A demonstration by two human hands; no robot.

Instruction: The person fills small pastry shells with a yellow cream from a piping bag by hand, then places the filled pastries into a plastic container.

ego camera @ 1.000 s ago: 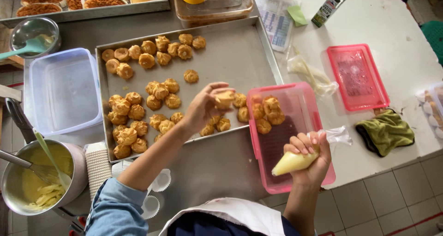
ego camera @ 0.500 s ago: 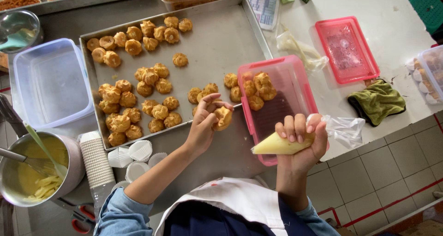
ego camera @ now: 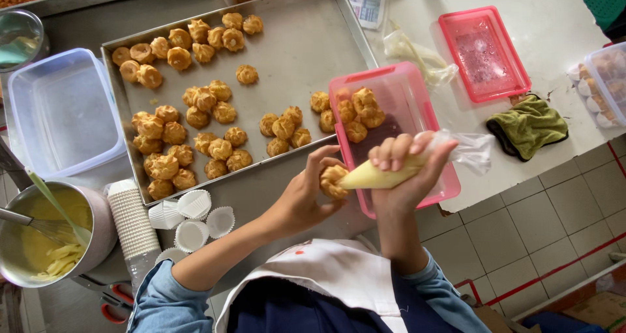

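Over the near edge of the steel bench, just below the baking tray point(ego camera: 293, 53), the left hand point(ego camera: 306, 193) is curled partway shut round one cream puff point(ego camera: 333, 180), fingertips on top & thumb underneath. Right hand point(ego camera: 407, 176) is closed tight round a piping bag point(ego camera: 385, 175) w/ pale yellow filling; the bag's tip meets the puff's right side. Puff sits between both hands, touching the left fingers, just beside the near-left corner of the pink container point(ego camera: 417, 101).

Counts, approx: tray holds about 31 puffs in 3 clusters plus 1 loner near the middle. Pink container has about 6 puffs at its far end. 1 pink lid point(ego camera: 486, 53) lies apart on the white table, 1 green cloth point(ego camera: 528, 126) near it. 1 empty clear tub point(ego camera: 62, 111) left of the tray. 1 metal pot point(ego camera: 52, 235) of yellow custard w/ a whisk & a green spatula in it. 1 tall stack of paper cups point(ego camera: 132, 219) lying beside the pot, w/ 4 or so loose white cups point(ego camera: 194, 204) next to it. 1 spare crumpled piping bag point(ego camera: 417, 56) between container & lid. Red-handled scissors point(ego camera: 114, 300) partly hidden at bottom left.
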